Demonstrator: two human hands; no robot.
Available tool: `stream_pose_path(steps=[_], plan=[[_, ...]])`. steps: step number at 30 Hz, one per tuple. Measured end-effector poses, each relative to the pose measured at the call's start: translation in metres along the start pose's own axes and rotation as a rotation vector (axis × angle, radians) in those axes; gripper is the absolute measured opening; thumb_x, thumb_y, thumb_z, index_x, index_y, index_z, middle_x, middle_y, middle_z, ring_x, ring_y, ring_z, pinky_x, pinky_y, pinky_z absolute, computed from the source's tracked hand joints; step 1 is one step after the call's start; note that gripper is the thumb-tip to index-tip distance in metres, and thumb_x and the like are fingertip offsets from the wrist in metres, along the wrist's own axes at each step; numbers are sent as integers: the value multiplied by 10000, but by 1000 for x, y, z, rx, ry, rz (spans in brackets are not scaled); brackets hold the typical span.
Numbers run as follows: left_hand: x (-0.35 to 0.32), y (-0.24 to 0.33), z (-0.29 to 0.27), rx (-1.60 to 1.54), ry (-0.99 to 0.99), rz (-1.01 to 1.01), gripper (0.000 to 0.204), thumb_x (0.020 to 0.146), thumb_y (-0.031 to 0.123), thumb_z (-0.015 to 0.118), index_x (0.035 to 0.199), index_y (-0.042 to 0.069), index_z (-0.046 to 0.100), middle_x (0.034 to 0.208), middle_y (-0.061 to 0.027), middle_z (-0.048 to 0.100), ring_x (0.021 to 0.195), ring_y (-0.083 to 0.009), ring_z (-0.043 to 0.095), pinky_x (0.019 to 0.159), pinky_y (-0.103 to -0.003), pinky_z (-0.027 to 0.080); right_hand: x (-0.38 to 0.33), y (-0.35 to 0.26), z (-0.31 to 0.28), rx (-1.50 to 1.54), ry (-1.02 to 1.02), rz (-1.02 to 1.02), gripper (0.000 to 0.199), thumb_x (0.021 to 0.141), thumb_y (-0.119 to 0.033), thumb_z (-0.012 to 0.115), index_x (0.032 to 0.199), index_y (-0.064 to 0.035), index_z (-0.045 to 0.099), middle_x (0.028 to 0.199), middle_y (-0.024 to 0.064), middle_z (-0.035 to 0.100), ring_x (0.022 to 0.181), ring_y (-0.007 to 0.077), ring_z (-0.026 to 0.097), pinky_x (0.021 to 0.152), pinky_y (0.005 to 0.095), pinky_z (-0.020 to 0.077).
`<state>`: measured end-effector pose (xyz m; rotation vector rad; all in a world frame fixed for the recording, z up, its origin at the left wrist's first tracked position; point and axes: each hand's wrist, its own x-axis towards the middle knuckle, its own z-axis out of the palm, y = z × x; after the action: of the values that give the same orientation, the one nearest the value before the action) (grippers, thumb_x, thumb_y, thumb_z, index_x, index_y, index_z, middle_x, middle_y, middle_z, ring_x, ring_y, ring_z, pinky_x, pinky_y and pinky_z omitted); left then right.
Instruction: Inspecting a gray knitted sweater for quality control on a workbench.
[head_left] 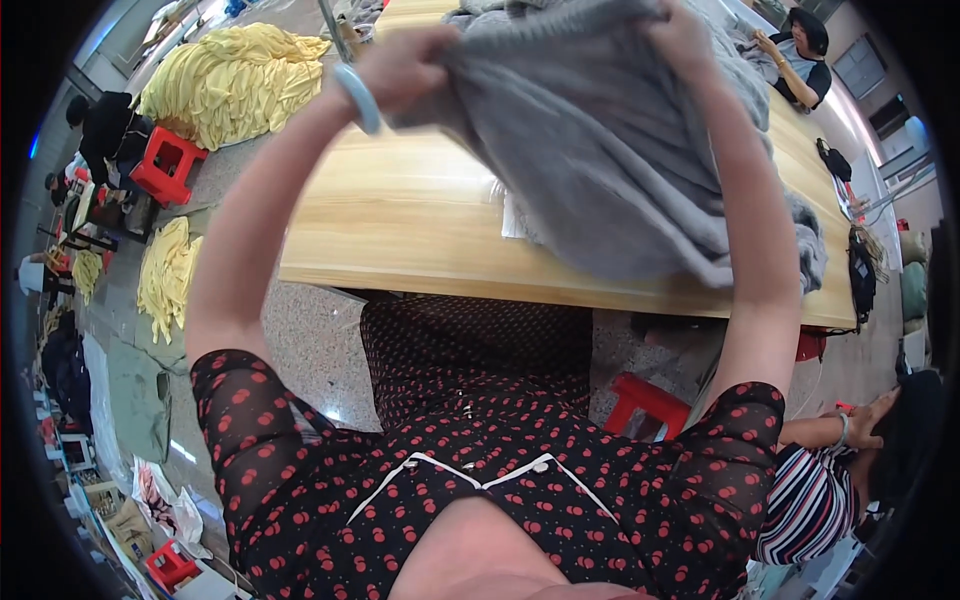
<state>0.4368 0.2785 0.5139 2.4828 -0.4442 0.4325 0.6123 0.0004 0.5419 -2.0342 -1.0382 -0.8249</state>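
Both my arms are stretched out over the table, holding up a soft grey plush garment (pixel 600 150) by its gathered, banded edge. My left hand (pixel 405 72), a little blurred and with a pale bangle at the wrist, grips one end of that edge. Closed round the other end is my right hand (pixel 682 45). Between them the fabric hangs in loose folds down to the table's near side. More grey cloth (pixel 808 240) lies to the right of my right arm. A small white sheet or packet (pixel 513 218) peeks out beside the garment.
The light wooden table (pixel 390 225) ends just ahead of my body. A person (pixel 805 65) works at its far right. Yellow cloth (pixel 235 85) is heaped at the far left, near a red stool (pixel 170 165). Another red stool (pixel 645 405) stands by the table's near right.
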Motion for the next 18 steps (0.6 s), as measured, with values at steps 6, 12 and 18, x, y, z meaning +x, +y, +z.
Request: stream_pose_path(steps=[6,12,18], plan=[[25,46,-62,505,699,414,199,662,8,584,861,15,595,783,-128,594,743,-222,585,661,-319,473,48,-52,-77,90,261,11,214,674,-62,606,881,-14,576,782,62,609,713,119,566,598,260,435],[-50,-63,68,392,532,-25,406,687,180,648,1059,75,524,1020,-151,517,925,-315,527,814,-383,428,-83,-39,13,29,-148,115,326,655,-122,656,958,-36,573,850,156,615,823,270,595,722,330,449],[-100,-83,137,-255,432,-858,383,753,279,647,995,0,548,804,-102,591,718,-210,572,668,-306,471,-132,-30,24,140,-395,439,309,661,-136,687,913,-12,557,804,91,608,770,159,556,729,292,430]])
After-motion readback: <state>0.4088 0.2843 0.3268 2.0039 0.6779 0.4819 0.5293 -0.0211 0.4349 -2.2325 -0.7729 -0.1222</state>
